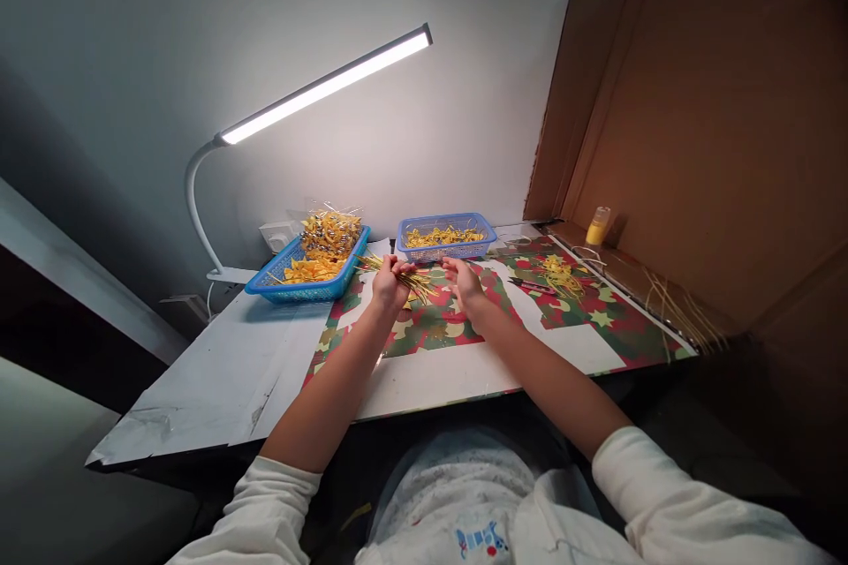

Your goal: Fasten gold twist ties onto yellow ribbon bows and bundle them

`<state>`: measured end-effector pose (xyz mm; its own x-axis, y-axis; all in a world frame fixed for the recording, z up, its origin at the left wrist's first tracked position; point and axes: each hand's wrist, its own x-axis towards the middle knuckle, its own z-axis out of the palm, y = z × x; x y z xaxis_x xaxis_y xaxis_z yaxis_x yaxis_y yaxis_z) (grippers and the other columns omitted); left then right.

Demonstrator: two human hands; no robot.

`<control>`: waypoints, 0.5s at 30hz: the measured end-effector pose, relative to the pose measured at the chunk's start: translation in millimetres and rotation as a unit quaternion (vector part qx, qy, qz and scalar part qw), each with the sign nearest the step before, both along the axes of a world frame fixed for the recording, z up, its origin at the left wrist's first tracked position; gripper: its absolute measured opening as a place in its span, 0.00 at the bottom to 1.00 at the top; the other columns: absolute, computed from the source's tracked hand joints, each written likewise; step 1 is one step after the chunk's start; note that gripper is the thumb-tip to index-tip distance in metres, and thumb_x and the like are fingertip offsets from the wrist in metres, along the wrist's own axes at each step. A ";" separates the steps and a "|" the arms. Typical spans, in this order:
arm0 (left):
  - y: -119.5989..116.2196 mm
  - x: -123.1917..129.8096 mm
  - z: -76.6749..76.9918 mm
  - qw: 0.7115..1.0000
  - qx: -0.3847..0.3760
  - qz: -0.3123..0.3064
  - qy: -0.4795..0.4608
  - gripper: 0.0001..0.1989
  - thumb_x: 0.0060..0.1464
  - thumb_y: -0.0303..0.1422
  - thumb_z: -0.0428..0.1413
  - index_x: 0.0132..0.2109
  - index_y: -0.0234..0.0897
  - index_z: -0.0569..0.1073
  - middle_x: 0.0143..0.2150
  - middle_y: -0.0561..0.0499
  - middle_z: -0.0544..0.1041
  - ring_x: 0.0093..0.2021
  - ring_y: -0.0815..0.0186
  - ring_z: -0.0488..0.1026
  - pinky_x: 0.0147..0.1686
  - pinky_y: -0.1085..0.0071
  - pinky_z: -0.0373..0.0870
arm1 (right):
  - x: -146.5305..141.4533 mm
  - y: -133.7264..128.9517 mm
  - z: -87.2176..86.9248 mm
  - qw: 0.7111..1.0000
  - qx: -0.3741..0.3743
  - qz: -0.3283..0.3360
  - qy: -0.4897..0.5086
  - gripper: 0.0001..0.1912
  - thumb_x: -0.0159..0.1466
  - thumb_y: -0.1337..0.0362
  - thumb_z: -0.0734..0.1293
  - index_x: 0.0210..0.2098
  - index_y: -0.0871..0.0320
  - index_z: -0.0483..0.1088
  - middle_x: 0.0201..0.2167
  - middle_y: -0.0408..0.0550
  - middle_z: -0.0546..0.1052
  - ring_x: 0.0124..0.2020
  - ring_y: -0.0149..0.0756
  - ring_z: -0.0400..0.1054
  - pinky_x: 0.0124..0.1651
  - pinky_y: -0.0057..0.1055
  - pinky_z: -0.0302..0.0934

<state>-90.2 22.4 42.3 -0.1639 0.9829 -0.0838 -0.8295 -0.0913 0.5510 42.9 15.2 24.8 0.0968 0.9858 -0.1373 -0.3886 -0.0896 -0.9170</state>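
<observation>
"Pale shirt (443, 503) noted nearest, below the tabletop's (199, 380) front edge. State of the hands?"

"Left hand (390, 284): fingers closed around a bundle of thin yellow stems (419, 285). Right hand (466, 286): apart from it, fingers loosely spread and slightly curved, nothing seen in the grip."

"Position of the bundle?"

"Above the middle of the tabletop, nearer its far edge than its front edge, with ends projecting on both sides of the left fist."

"Handling?"

"Judged light and springy, the stems likely to bend and possibly slide against one another. Best held around the gathered middle, with moderate pressure; loose tips may snag or kink."

"Appearance?"

"Slender, yellow to golden, slightly fanned toward the right hand. Fine detail is too small to confirm."

"Surroundings?"

"Tangled yellow strands (563, 277) lie toward the tabletop's right edge, a dark, slim tool (532, 286) just beside them. At the far edge stands a small blue basket (447, 252) of yellow pieces; toward the far left corner, a larger blue basket (308, 291), heaped. Beyond, a lit lamp (328, 88) leans over."
</observation>
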 end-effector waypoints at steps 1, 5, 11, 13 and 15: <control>-0.7 -2.5 1.4 1.000 0.017 -0.008 -0.007 0.21 0.69 0.34 0.42 0.26 0.36 0.62 0.14 0.62 0.51 0.12 0.78 0.55 0.24 0.81 0.64 | -2.1 -1.4 -0.4 0.998 -0.047 0.021 0.042 0.10 0.60 0.62 0.61 0.35 0.56 0.73 0.41 0.47 0.76 0.43 0.36 0.69 0.48 0.33 0.64; -5.3 -9.0 6.2 0.997 0.064 -0.029 -0.022 0.21 0.69 0.36 0.42 0.26 0.36 0.61 0.14 0.63 0.50 0.11 0.79 0.48 0.16 0.83 0.54 | -20.9 -9.9 -5.1 0.968 -0.158 0.117 0.158 0.14 0.66 0.59 0.56 0.38 0.58 0.69 0.35 0.49 0.75 0.35 0.35 0.71 0.36 0.30 0.65; -9.6 -3.9 8.5 0.995 0.093 -0.027 0.036 0.20 0.64 0.41 0.51 0.25 0.36 0.62 0.14 0.62 0.51 0.11 0.79 0.47 0.12 0.82 0.47 | -42.2 -22.9 -4.0 0.923 -0.169 0.177 0.297 0.21 0.69 0.57 0.48 0.40 0.62 0.66 0.25 0.50 0.73 0.25 0.37 0.68 0.25 0.30 0.64; -11.0 1.5 8.5 0.991 0.103 -0.017 0.079 0.21 0.62 0.41 0.54 0.24 0.36 0.62 0.14 0.62 0.53 0.11 0.79 0.48 0.12 0.82 0.47 | -46.2 -23.0 -1.9 0.911 -0.157 0.179 0.337 0.22 0.69 0.58 0.46 0.37 0.62 0.66 0.23 0.50 0.73 0.22 0.37 0.67 0.23 0.30 0.63; -12.6 6.7 8.4 0.986 0.109 -0.010 0.123 0.21 0.59 0.42 0.56 0.23 0.36 0.61 0.14 0.62 0.54 0.11 0.79 0.49 0.12 0.81 0.48 | -49.3 -20.3 -1.5 0.905 -0.155 0.159 0.362 0.21 0.69 0.61 0.46 0.35 0.62 0.66 0.21 0.50 0.72 0.21 0.36 0.66 0.23 0.28 0.62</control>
